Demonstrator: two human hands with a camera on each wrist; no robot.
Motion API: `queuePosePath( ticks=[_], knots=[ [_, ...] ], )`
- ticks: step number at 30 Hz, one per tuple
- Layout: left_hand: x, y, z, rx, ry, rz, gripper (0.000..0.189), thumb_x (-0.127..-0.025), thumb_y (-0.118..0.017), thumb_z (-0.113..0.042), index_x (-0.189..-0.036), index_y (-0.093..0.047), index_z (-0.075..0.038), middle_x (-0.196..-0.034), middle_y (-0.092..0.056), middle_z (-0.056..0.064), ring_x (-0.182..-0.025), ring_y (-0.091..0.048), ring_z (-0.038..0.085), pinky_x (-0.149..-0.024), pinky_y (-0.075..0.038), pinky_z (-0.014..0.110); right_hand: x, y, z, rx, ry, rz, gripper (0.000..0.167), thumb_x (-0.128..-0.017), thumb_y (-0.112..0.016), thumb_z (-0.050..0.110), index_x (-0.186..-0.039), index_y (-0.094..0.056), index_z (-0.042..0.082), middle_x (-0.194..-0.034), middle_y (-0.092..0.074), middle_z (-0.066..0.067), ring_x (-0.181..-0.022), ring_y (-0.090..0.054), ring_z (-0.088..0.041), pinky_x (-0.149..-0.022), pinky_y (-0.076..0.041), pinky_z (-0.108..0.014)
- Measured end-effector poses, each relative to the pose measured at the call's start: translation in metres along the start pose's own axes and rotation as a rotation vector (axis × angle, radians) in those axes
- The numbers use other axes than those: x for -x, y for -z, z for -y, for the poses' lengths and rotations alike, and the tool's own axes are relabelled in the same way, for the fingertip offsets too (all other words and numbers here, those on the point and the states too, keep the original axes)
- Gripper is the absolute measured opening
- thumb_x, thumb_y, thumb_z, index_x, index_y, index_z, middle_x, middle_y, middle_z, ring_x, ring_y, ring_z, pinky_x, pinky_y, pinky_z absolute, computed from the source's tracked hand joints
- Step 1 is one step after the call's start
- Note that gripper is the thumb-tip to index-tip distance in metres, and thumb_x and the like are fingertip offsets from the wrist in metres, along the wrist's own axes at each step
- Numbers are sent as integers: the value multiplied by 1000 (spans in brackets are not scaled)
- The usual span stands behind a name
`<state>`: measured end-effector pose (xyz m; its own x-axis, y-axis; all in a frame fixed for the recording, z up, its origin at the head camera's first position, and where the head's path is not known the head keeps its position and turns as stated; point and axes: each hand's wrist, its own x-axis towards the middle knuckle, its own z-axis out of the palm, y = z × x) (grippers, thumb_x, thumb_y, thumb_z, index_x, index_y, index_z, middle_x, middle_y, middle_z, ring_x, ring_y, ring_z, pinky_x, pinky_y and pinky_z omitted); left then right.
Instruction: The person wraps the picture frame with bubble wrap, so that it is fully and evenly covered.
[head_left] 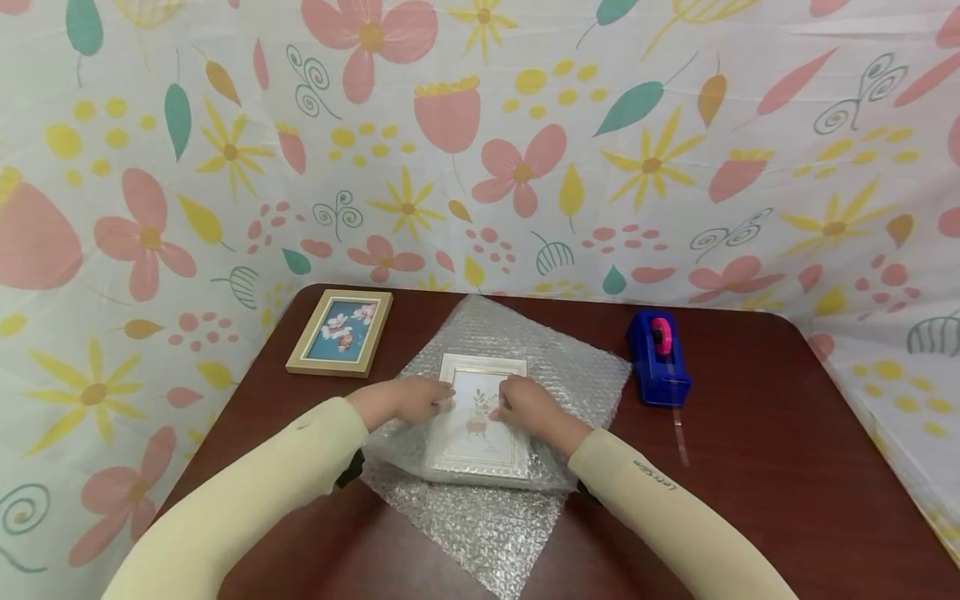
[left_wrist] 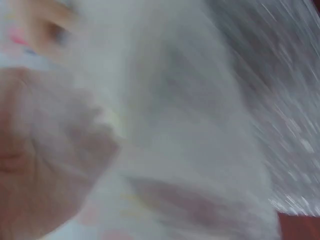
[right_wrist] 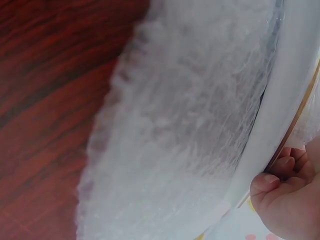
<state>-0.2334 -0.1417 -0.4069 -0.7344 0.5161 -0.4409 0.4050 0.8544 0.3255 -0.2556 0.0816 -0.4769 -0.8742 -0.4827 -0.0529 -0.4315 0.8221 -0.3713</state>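
Note:
A white picture frame (head_left: pixel 517 367) with a gold inner line lies face up on a sheet of bubble wrap (head_left: pixel 487 325). The near part of the wrap is folded over the frame's lower portion. My left hand (head_left: pixel 422 398) pinches the wrap at the frame's left edge; the left wrist view is blurred, with the hand (left_wrist: pixel 50 155) close against clear film. Over the frame's right side, my right hand (head_left: pixel 531 407) has curled fingers pinching the folded wrap. In the right wrist view that hand (right_wrist: pixel 287 195) is beside the frame's pale border (right_wrist: pixel 280 105).
A gold-rimmed frame with a blossom picture (head_left: pixel 367 350) lies at the table's back left. To the right stands a blue tape dispenser (head_left: pixel 651 367) with a pink core and a strip of tape hanging off. A flower-patterned cloth (head_left: pixel 525 100) hangs behind the dark red table (head_left: pixel 787 433).

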Motion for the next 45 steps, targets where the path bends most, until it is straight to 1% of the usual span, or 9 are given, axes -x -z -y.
queuePosePath(
  ticks=[3,5,8,11,15,20,28,37,45],
  knots=[
    [27,-9,-27,-29,3,-150,49,-107,-47,-12,-154,-43,0,-164,-38,18,-154,-35,39,-128,-29,51,1,0,1,10,9,-13,30,-89,-79,26,-76,-59,8,-72,-55,-3,-63,-44,-13,-60,-42,-29],
    [45,-27,-46,-92,-29,-259,50,-107,-50,-16,-154,-43,-2,-164,-39,17,-153,-38,37,-125,-33,51,3,1,1,11,14,-20,30,-88,-80,26,-75,-60,8,-72,-56,-3,-63,-45,-13,-60,-43,-29],
    [63,-61,-65,-254,-94,-351,54,-105,-55,-28,-154,-45,-5,-164,-40,14,-151,-42,32,-121,-41,50,6,4,1,12,17,-26,30,-88,-80,25,-74,-59,8,-72,-56,-2,-64,-46,-13,-61,-44,-29],
    [61,-92,-67,-382,-114,-409,58,-105,-54,-38,-154,-45,-9,-165,-39,12,-152,-41,30,-119,-43,51,9,6,0,12,17,-37,32,-87,-80,26,-72,-57,9,-70,-55,-2,-63,-45,-13,-61,-44,-29],
    [44,-111,-55,-280,-65,-482,61,-106,-51,-43,-155,-44,-9,-166,-36,17,-154,-36,37,-120,-39,58,9,6,-1,19,28,-41,33,-87,-80,27,-72,-55,10,-69,-54,-2,-62,-43,-13,-60,-42,-29],
    [37,-120,-39,-83,-17,-463,58,-107,-48,-39,-156,-42,-9,-167,-34,18,-155,-30,43,-121,-34,63,7,5,0,17,60,-29,32,-87,-79,26,-72,-57,9,-70,-55,-2,-62,-42,-13,-60,-41,-28],
    [30,-122,-52,-225,49,-441,60,-107,-43,-48,-158,-40,-18,-167,-37,3,-154,-31,44,-119,-36,65,7,6,0,25,53,-25,33,-87,-79,26,-71,-56,9,-70,-54,-2,-63,-43,-13,-62,-43,-30],
    [14,-120,-57,-176,34,-416,57,-108,-42,-47,-158,-41,-20,-167,-38,5,-155,-32,40,-124,-30,64,4,2,-1,0,30,-16,33,-88,-79,26,-70,-56,10,-70,-55,-2,-63,-44,-13,-61,-43,-29],
    [10,-116,-62,-169,77,-345,59,-108,-38,-50,-159,-40,-18,-169,-33,9,-157,-28,38,-126,-29,60,4,-1,1,-32,34,-37,33,-87,-80,25,-70,-57,9,-68,-55,-2,-62,-43,-12,-60,-42,-28]
  ],
)
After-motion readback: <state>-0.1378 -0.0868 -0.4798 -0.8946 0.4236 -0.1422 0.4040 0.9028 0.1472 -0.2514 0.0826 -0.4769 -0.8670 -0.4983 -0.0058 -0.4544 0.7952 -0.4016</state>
